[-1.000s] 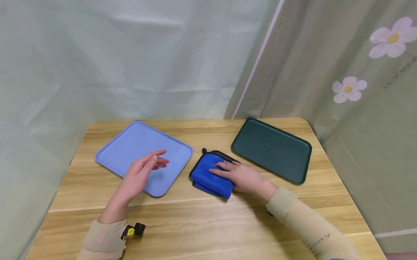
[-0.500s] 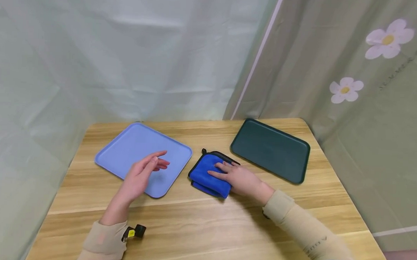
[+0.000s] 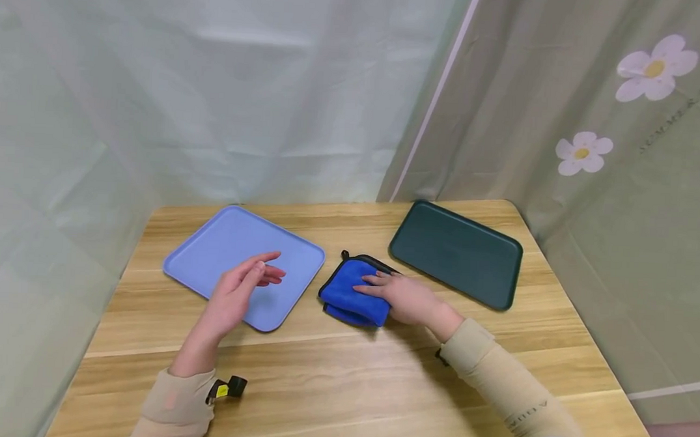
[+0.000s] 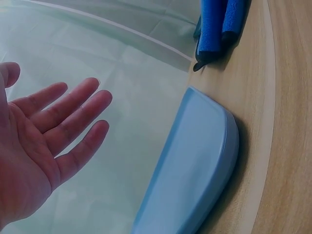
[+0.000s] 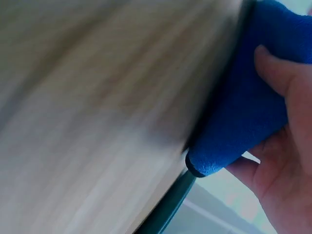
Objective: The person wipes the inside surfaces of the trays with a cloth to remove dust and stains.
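A folded blue towel (image 3: 353, 285) with black edging and a small hanging loop lies mid-table in the head view. My right hand (image 3: 412, 301) grips its right side, fingers spread over the top. In the right wrist view the thumb of that hand (image 5: 292, 122) presses against the towel (image 5: 243, 107), whose near edge looks raised. My left hand (image 3: 236, 292) hovers over the light blue tray (image 3: 208, 251) and holds nothing. The left wrist view has the left hand (image 4: 53, 131) with fingers extended, apart from the tray (image 4: 195, 146).
A dark green tray (image 3: 457, 252) stands at the back right of the wooden table (image 3: 331, 387). Curtains (image 3: 285, 98) hang close behind the table and on both sides. A small black wrist device (image 3: 228, 388) sits at the left cuff.
The near right edge of the towel has lifted slightly, with my right hand gripping it. The left hand has stayed in place over the light blue tray.
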`<state>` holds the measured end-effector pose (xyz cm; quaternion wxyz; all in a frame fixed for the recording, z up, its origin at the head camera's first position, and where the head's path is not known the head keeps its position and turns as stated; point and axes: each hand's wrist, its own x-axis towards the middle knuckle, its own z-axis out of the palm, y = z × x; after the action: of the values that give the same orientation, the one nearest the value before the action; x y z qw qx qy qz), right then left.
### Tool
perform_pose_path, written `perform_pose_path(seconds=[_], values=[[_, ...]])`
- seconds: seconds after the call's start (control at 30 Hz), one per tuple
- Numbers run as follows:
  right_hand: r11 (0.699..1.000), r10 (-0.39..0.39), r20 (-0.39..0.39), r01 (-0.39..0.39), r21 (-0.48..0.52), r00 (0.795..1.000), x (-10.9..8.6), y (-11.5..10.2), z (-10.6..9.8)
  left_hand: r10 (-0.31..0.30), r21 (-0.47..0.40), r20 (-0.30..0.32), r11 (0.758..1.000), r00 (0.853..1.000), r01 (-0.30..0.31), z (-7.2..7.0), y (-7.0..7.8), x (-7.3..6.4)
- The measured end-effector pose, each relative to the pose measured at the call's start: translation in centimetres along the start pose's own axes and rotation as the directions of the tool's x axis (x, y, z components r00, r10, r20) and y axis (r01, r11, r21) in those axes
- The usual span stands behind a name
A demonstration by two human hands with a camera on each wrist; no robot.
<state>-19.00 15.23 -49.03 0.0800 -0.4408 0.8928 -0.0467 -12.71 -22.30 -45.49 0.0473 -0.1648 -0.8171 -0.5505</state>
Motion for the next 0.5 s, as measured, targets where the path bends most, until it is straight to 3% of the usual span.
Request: perform_pose_path(seconds=[0.13, 0.27, 0.37, 0.5], values=[[0.995, -0.007, -0.023, 0.009, 0.100, 1.000, -0.1, 0.3, -0.3, -0.002, 0.003, -0.004, 1.000, 1.000, 0.002, 0.0, 0.0, 0.0], [0.965, 0.012, -0.127, 0.022, 0.261, 0.992, -0.2, 0.3, -0.4, -0.003, -0.001, -0.021, 1.000, 1.000, 0.003, -0.2, 0.1, -0.1], [0.931, 0.072, -0.234, 0.018, 0.364, 0.969, -0.1, 0.4, -0.7, -0.006, -0.005, -0.050, 1.000, 0.999, 0.006, -0.4, 0.1, -0.2], [0.894, 0.164, -0.342, 0.007, 0.447, 0.925, 0.1, 0.6, -1.8, -0.007, -0.011, -0.077, 1.000, 0.997, 0.007, -0.6, 0.2, -0.1]])
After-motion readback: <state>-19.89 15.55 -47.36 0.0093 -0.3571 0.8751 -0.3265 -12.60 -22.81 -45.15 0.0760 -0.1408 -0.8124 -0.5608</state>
